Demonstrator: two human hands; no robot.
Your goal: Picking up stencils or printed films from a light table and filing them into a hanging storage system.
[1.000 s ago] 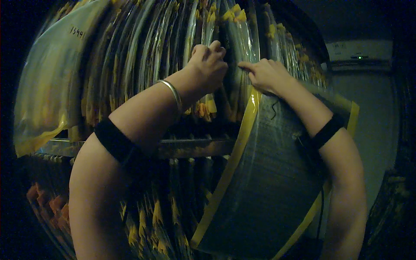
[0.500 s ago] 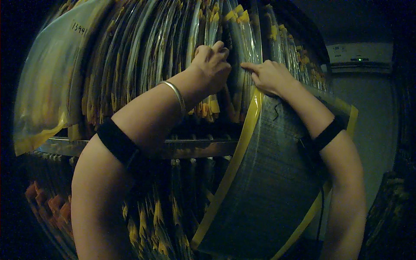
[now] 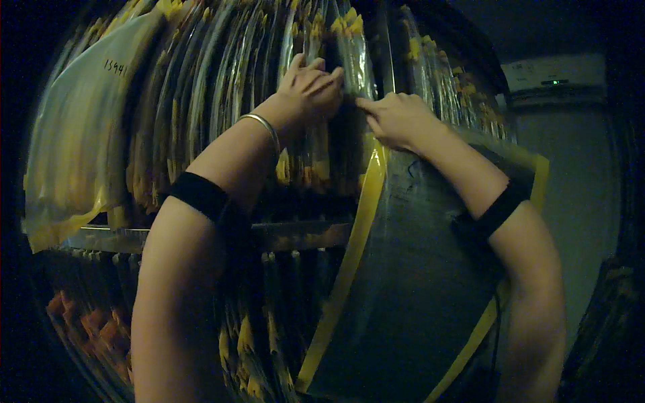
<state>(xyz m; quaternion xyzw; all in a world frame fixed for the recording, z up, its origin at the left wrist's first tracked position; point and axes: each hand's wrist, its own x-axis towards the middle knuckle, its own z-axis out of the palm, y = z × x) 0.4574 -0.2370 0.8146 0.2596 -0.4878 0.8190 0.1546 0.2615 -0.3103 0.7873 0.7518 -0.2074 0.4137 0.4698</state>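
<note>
My left hand (image 3: pixel 313 88) presses in among a row of hanging clear plastic sleeves (image 3: pixel 228 87). Its fingers are bent and spread apart; the tips and thumb are hidden. Just right of it, my right hand (image 3: pixel 398 121) is closed at the upper left corner of a large dark sheet (image 3: pixel 430 269) with yellow-edged sides. The index finger points left toward a dark gap between the sleeves, and the other fingers curl under. The sheet hangs down in front of the rack, tilted, its lower end leaning left. Some sleeves with yellow pieces (image 3: pixel 349 40) stand between and behind the hands.
A large translucent sleeve with a yellow lower edge (image 3: pixel 74 154) hangs at far left. Below runs a metal rail (image 3: pixel 302 235), with a lower row of hanging sleeves (image 3: pixel 248 336) and orange pieces (image 3: pixel 101 329). A white wall unit with a green light (image 3: pixel 556 84) is at right.
Both hands and the sheet's upper corner have shifted slightly left in the view. My left hand's fingers look more spread. The right hand keeps its hold on the sheet.
</note>
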